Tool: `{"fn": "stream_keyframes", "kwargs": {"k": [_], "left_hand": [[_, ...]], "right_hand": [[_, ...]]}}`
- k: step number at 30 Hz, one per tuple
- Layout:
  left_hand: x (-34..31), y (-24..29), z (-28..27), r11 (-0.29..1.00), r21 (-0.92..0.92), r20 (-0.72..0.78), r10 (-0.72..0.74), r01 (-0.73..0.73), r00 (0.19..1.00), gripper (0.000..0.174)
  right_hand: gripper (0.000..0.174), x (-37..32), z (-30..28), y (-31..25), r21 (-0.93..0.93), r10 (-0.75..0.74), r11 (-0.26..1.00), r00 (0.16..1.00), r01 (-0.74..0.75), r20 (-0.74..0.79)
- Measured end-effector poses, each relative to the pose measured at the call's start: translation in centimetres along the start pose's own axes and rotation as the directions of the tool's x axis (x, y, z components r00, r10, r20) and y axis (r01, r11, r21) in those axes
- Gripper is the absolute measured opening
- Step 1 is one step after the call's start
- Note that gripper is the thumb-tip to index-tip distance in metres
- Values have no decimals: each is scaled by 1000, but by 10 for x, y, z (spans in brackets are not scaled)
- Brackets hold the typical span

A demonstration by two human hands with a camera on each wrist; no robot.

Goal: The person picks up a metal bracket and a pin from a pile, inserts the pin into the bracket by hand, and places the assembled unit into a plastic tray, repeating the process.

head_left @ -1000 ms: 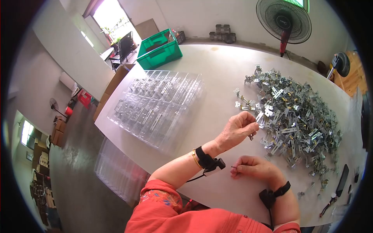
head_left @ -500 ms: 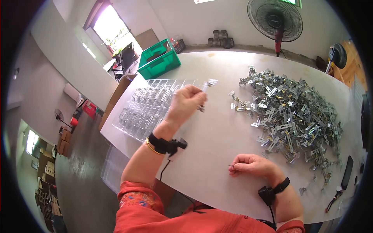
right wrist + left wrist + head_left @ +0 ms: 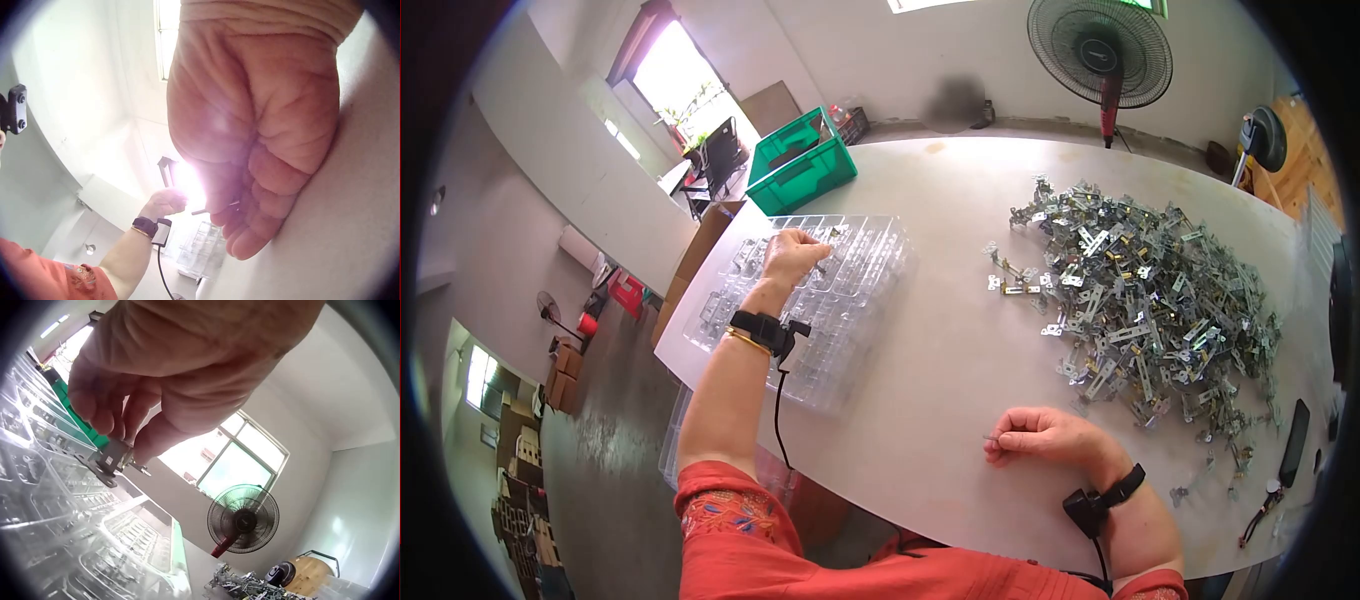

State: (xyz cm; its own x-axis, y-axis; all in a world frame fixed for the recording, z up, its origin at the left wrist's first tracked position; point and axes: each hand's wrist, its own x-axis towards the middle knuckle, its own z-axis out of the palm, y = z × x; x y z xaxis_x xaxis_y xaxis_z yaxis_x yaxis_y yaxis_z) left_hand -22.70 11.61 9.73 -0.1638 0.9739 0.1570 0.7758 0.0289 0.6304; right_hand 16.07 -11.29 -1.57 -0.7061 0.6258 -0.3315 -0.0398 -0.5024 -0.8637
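Observation:
In the head view the left hand (image 3: 793, 258) is over the clear compartment tray (image 3: 855, 290), which holds small metal parts. Pinched in its fingertips is a metal bracket (image 3: 112, 456), seen in the left wrist view above the tray's dividers. The right hand (image 3: 1040, 437) rests on the table at the front, fingers curled, with a thin dark rod (image 3: 199, 212) held between thumb and fingers in the right wrist view. A large heap of metal brackets (image 3: 1150, 300) lies on the right side of the table.
A green crate (image 3: 800, 165) stands at the table's back left corner, beyond the tray. A black elongated object (image 3: 1294, 443) lies at the right edge. Behind the table stands a fan (image 3: 1100, 52).
The left hand has moved from the heap's edge leftward to the tray, carrying the bracket. The right hand has stayed nearly in place, still holding the rod.

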Motion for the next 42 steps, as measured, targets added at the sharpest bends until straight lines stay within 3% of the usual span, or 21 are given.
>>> {"fn": "stream_keyframes", "kwargs": {"k": [5,11,14,29,35,42], "left_hand": [[15,-14,11,973,225,33,-53,44,998,26],[20,-13,20,955,292,136,-89,46,987,24],[21,-18,26,946,322,85,13,-39,996,26],[4,15,22,900,435,108,-60,7,992,27],[3,15,25,895,446,41,-32,10,999,27],[9,7,22,892,449,97,12,-55,995,29]], "right_hand": [[20,3,-4,8,43,-15,999,1000,15,12],[21,1,-1,3,19,-1,1000,1000,1,-10],[21,0,0,2,26,-4,1000,1000,5,-10],[21,2,-3,4,31,-22,999,1000,22,14],[19,2,-2,5,32,-12,999,1000,12,-1],[21,1,-2,5,36,-28,999,1000,28,8]]}}
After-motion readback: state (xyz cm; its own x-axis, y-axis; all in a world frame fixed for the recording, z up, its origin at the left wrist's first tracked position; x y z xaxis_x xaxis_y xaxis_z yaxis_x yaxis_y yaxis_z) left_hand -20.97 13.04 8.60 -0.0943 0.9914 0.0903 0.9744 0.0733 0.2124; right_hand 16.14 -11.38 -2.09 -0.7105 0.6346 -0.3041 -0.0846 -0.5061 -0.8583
